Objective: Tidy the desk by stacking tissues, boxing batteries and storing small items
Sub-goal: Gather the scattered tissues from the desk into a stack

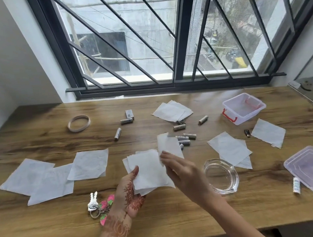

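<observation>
Your left hand (130, 195) grips a small stack of tissues (149, 173) above the tabletop (171, 224), thumb pressed on top. Your right hand (182, 173) holds a single tissue (168, 145) at the stack's right edge, fingers (165, 155) pinched together on it. Loose batteries (185, 139) lie just beyond.

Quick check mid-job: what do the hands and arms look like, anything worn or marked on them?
Both arms are bare, with no sleeves, watch or bracelets in view. The left hand carries reddish-brown henna in floral, lacy patterns that run over the wrist onto the forearm. The right hand shows no markings and no rings that I can see.
</observation>
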`<state>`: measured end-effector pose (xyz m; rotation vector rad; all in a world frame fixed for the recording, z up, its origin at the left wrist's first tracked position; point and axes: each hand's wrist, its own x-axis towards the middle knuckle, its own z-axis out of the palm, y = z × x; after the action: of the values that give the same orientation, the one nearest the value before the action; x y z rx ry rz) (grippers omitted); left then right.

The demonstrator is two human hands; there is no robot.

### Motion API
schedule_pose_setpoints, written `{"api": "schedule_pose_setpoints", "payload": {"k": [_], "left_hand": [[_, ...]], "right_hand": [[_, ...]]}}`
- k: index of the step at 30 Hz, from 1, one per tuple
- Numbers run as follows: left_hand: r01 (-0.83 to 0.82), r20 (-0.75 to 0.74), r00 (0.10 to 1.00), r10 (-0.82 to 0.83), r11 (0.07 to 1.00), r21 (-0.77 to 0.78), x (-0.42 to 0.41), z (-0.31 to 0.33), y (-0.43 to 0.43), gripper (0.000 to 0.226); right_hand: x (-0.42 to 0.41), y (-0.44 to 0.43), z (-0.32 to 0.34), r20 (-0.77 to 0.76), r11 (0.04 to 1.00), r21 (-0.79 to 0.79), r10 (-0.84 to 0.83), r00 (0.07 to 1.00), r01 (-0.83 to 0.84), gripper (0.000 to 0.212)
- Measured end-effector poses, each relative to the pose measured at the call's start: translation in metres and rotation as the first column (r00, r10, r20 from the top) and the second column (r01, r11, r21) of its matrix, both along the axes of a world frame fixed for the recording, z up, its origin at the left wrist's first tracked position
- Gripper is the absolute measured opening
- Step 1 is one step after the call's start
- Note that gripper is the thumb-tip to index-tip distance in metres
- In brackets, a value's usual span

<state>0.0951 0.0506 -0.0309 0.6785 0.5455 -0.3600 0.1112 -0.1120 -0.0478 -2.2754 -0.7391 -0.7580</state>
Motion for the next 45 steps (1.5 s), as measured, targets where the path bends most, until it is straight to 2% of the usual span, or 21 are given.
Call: {"api": "schedule_pose_setpoints", "payload": {"k": [2, 4, 8, 13, 16, 17, 19, 21, 23, 24, 26, 28, 32, 35, 38, 42, 43, 45], "left_hand": [[0.011, 0.022, 1.0, -0.01, 0.999, -0.03, 0.0, 0.001, -0.001, 0.027], [0.024, 0.054, 0.998, -0.02, 0.998, -0.065, -0.001, 0.001, 0.0, 0.031], [0.041, 0.124, 0.992, -0.029, 0.994, -0.099, -0.003, -0.001, -0.001, 0.039], [0.103, 0.118, 0.989, -0.091, 0.989, -0.102, -0.006, 0.001, -0.005, 0.055], [0.112, 0.086, 0.991, -0.103, 0.988, -0.105, -0.008, 0.0, -0.012, 0.071], [0.104, 0.085, 0.992, -0.096, 0.99, -0.098, -0.008, 0.0, -0.014, 0.062], [0.075, 0.081, 0.994, -0.069, 0.995, -0.071, -0.008, -0.002, -0.017, 0.028], [0.062, 0.066, 0.996, -0.059, 0.997, -0.041, -0.008, -0.006, -0.02, 0.018], [0.054, 0.053, 0.997, -0.054, 0.998, -0.008, -0.01, -0.01, -0.023, 0.016], [0.054, 0.054, 0.997, -0.053, 0.999, -0.01, -0.012, -0.011, -0.025, 0.016], [0.066, 0.067, 0.996, -0.064, 0.998, -0.019, -0.014, -0.012, -0.029, 0.018], [0.073, 0.081, 0.994, -0.07, 0.997, -0.035, -0.013, -0.008, -0.038, 0.017], [0.035, 0.08, 0.996, -0.031, 0.998, -0.047, -0.002, 0.0, -0.053, 0.016], [0.018, 0.089, 0.996, -0.013, 0.998, -0.056, 0.01, 0.002, -0.065, 0.019], [-0.015, 0.086, 0.996, 0.018, 0.999, -0.04, 0.022, 0.0, -0.074, 0.021], [-0.032, 0.068, 0.997, 0.035, 0.999, -0.035, 0.034, -0.005, -0.09, 0.025], [-0.028, 0.065, 0.997, 0.031, 0.999, -0.041, 0.036, -0.003, -0.093, 0.031], [-0.041, 0.055, 0.998, 0.043, 0.998, -0.041, 0.04, -0.003, -0.101, 0.059]], "right_hand": [[-0.001, 0.002, -0.004, 0.046, 0.973, -0.212, 0.106, 0.993, -0.094, 0.02], [-0.003, 0.002, -0.009, 0.031, 0.928, -0.349, 0.15, 0.988, -0.13, 0.025], [-0.011, 0.002, -0.012, 0.03, 0.886, -0.441, 0.176, 0.984, -0.145, 0.019], [-0.019, 0.002, -0.011, -0.041, 0.888, -0.43, 0.162, 0.986, -0.164, 0.021], [-0.028, -0.003, -0.006, -0.116, 0.923, -0.349, 0.131, 0.985, -0.164, 0.028], [-0.031, -0.005, -0.004, -0.131, 0.941, -0.305, 0.108, 0.985, -0.144, 0.03], [-0.034, -0.011, -0.001, -0.152, 0.98, -0.194, 0.02, 0.988, -0.05, 0.028], [-0.033, -0.023, 0.003, -0.194, 0.987, -0.084, -0.148, 0.97, 0.134, 0.03], [-0.023, -0.041, 0.007, -0.261, 0.937, -0.053, -0.347, 0.901, 0.346, 0.034], [-0.014, -0.052, 0.009, -0.307, 0.899, -0.085, -0.434, 0.847, 0.43, 0.032], [0.008, -0.072, 0.01, -0.412, 0.825, -0.186, -0.559, 0.72, 0.534, 0.028], [0.032, -0.085, 0.014, -0.501, 0.762, -0.215, -0.623, 0.601, 0.611, 0.03], [0.062, -0.09, 0.008, -0.534, 0.712, -0.448, -0.698, 0.477, 0.541, 0.037], [0.074, -0.096, -0.007, -0.554, 0.689, -0.502, -0.721, 0.417, 0.523, 0.033], [0.077, -0.102, -0.02, -0.516, 0.686, -0.492, -0.726, 0.455, 0.537, 0.032], [0.078, -0.112, -0.024, -0.525, 0.758, -0.383, -0.649, 0.55, 0.528, 0.029], [0.079, -0.115, -0.025, -0.527, 0.774, -0.323, -0.625, 0.577, 0.544, 0.026], [0.078, -0.12, -0.027, -0.515, 0.788, -0.153, -0.578, 0.633, 0.596, 0.023]]}}
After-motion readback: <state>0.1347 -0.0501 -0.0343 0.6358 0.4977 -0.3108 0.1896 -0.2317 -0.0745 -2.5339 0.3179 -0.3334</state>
